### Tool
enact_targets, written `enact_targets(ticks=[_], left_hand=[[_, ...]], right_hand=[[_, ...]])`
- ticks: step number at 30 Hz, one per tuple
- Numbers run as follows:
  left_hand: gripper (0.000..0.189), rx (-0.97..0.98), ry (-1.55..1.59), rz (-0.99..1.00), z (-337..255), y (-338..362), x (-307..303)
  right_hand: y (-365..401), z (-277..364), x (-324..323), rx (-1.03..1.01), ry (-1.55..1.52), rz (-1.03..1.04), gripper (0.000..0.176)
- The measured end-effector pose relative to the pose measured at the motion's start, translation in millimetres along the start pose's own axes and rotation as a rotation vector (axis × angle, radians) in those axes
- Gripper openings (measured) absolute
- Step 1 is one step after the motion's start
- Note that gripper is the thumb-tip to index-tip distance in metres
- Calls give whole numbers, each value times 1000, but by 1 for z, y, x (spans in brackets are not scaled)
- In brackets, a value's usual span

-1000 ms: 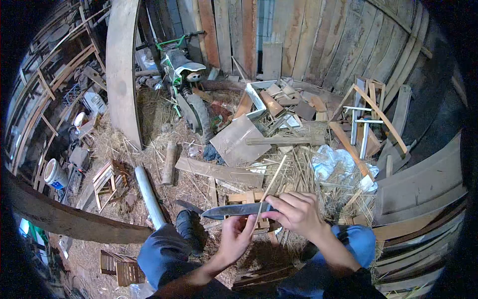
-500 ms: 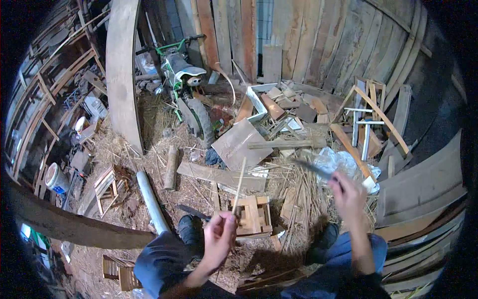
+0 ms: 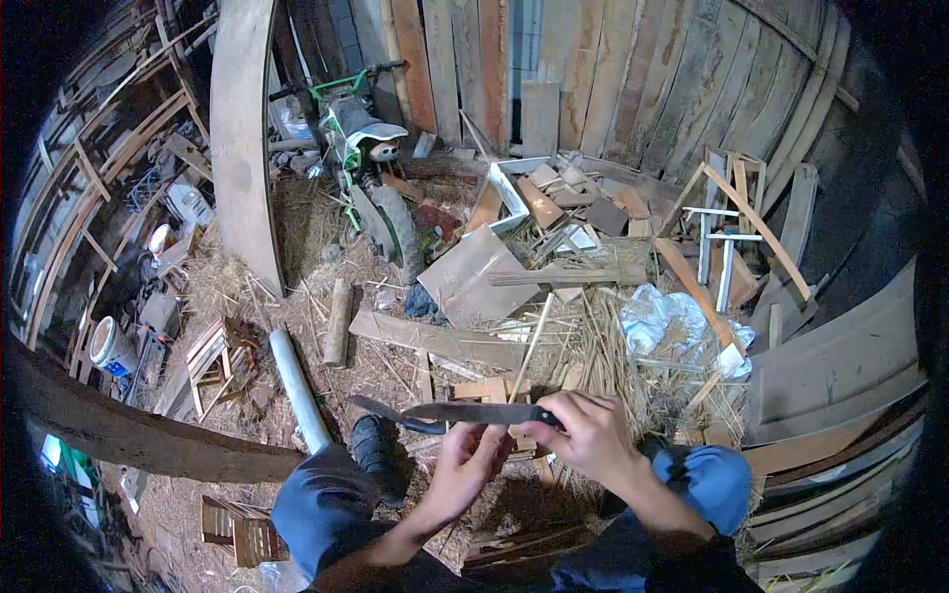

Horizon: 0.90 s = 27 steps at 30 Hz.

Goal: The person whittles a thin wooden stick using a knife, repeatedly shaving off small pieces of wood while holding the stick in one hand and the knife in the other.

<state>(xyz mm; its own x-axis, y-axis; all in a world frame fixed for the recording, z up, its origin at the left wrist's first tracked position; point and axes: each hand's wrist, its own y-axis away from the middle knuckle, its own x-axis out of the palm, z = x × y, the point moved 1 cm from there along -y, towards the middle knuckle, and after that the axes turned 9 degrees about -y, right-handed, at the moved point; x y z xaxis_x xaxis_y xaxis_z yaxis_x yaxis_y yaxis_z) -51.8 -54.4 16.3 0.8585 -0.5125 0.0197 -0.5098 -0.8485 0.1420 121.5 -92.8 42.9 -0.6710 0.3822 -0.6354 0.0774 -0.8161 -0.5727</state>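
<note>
My left hand [image 3: 465,472] is closed around a thin pale stick [image 3: 535,336], which slants up and away to the right. The fingers of my right hand [image 3: 596,437] wrap the black handle of a knife [image 3: 465,412]. Its dark blade points left, lying crosswise over the stick just above my left fingers. Behind the blade tip, a second knife [image 3: 381,406] with a black handle lies low by my left shoe [image 3: 377,460]. A small wooden block frame [image 3: 481,389] on the ground is partly hidden by my hands and the blade.
Straw and cut strips [image 3: 593,346] cover the ground ahead. A grey pipe [image 3: 299,385] and a short log [image 3: 338,326] lie to the left. Farther back are a flat board [image 3: 479,277], a plastic bag [image 3: 662,321], scrap wood and a green motorbike [image 3: 361,138].
My right hand has swung the knife down and left, from out at the right onto the stick. The stick now leans more to the right. A curved strip near the motorbike is gone from view.
</note>
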Motion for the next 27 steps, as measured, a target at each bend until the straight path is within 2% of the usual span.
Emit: enact_targets(ticks=[3,4,8,10,13,15,16,19,20,21,22,23,25,26,27], left_hand=[[18,64,-124,-34,-7,7,4],[17,37,-45,-44,-6,6,6],[18,42,-110,-51,-1,6,0],[19,108,-336,-96,13,3,-5],[20,174,-252,-143,20,2,-2],[19,137,-284,-115,19,3,-9],[18,102,-310,-83,18,1,-10],[16,90,-348,-104,-4,4,-8],[15,75,-167,-117,-2,2,-13],[14,58,12,-125,2,1,-23],[14,120,-24,-103,5,7,-32],[14,127,-39,-93,-2,6,-37],[14,47,93,-148,-9,4,-33],[14,18,99,-91,-9,0,-35],[14,24,106,-97,-8,-2,-30]], right_hand=[[0,4,10,-21,6,3,32],[2,3,13,-19,-3,2,31],[0,4,14,-29,-19,-19,32],[-1,2,12,-42,-33,-24,32],[-3,-1,8,-78,3,-16,33],[-5,-1,4,-82,82,-1,34],[-6,-5,4,-122,68,-76,34],[1,-14,4,-81,141,-40,32],[7,-31,-2,-33,231,-14,28],[2,-47,-31,291,203,-131,27],[-3,-58,-54,618,167,-257,26],[1,-57,-57,621,162,-275,26],[6,-51,-63,322,250,-299,25],[5,-46,-54,275,225,-344,24],[6,-42,-46,332,131,-352,23]])
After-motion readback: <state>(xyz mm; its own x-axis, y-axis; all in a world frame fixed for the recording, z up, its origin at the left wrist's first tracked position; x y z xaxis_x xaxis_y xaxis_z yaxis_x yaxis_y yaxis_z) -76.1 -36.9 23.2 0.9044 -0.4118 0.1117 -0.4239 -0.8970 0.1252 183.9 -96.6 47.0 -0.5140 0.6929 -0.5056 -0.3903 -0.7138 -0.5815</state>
